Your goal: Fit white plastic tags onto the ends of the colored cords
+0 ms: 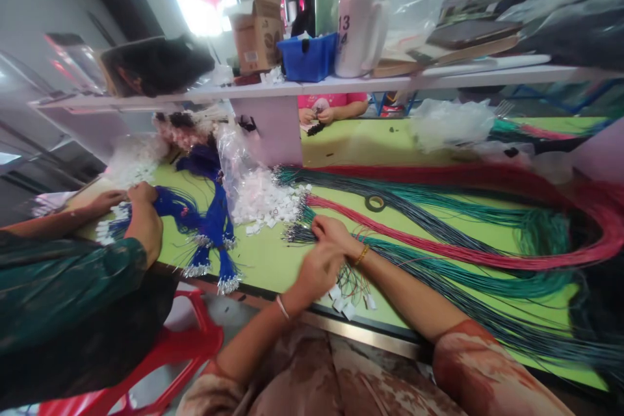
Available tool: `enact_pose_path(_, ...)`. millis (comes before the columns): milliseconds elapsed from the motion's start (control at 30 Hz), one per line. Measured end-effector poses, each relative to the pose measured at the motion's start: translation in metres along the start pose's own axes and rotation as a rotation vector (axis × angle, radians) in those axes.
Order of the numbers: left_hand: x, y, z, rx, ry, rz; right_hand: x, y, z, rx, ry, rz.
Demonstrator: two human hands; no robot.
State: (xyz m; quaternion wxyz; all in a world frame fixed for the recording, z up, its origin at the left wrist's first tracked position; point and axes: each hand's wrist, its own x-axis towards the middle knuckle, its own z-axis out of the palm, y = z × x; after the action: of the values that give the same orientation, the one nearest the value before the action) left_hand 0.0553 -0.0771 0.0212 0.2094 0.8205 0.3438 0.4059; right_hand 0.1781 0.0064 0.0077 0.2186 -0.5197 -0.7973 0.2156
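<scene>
Plugs (pixel 347 309), white, lie on the counter (pixel 266 259) below our left hand (pixel 319 273) and right hand (pixel 334 234). Our fingers are curled; what they pinch, we cannot tell. Beside and past them, green, dark and red wires (pixel 429 242) stretch rightward, some silver-tipped. On the shelf (pixel 322 88) beyond, we read "13" and "4" on a white mug (pixel 358 36).
</scene>
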Motion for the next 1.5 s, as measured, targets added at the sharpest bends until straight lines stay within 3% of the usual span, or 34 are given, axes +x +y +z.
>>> enact_pose_path(100, 0.028, -0.053, -0.035, 0.271, 0.17, -0.303, 0.001, 0.001, 0.002, 0.042, 0.034, 0.015)
enact_pose_path(200, 0.042, -0.094, -0.052, 0.458, 0.002, -0.427, 0.004, 0.004, 0.004, 0.164, 0.064, -0.01)
enact_pose_path(300, 0.042, -0.109, -0.052, 0.513, -0.075, -0.421, 0.006, 0.007, 0.004, 0.317, 0.065, -0.053)
enact_pose_path(367, 0.039, -0.109, -0.052, 0.499, -0.035, -0.429, 0.006, 0.009, 0.003, 0.387, 0.063, -0.078)
enact_pose_path(467, 0.037, -0.102, -0.056, 0.353, 0.15, -0.49, 0.006, 0.008, 0.001, 0.454, 0.067, -0.091)
enact_pose_path(567, 0.037, -0.095, -0.06, -0.096, 0.341, -0.632, 0.006, 0.003, 0.0, 0.497, 0.085, -0.082)
enact_pose_path(700, 0.038, -0.084, -0.056, -0.797, 0.35, -0.813, 0.006, -0.003, -0.002, 0.54, 0.095, -0.052)
enact_pose_path(800, 0.039, -0.077, -0.05, -0.979, 0.316, -0.845, 0.005, -0.004, -0.002, 0.561, 0.094, -0.039)
enact_pose_path(1000, 0.038, -0.07, -0.045, -1.042, 0.278, -0.841, 0.004, -0.003, -0.005, 0.528, 0.096, -0.032)
enact_pose_path(1200, 0.034, -0.066, -0.036, -0.851, 0.313, -0.799, 0.004, -0.006, 0.0, 0.485, 0.062, 0.011)
enact_pose_path(1367, 0.028, -0.07, -0.029, -0.808, 0.407, -0.861, 0.001, -0.008, 0.0, 0.375, 0.063, -0.113)
enact_pose_path(1500, 0.022, -0.071, -0.026, -0.771, 0.395, -0.853, -0.002, -0.009, 0.002, 0.295, 0.035, -0.085)
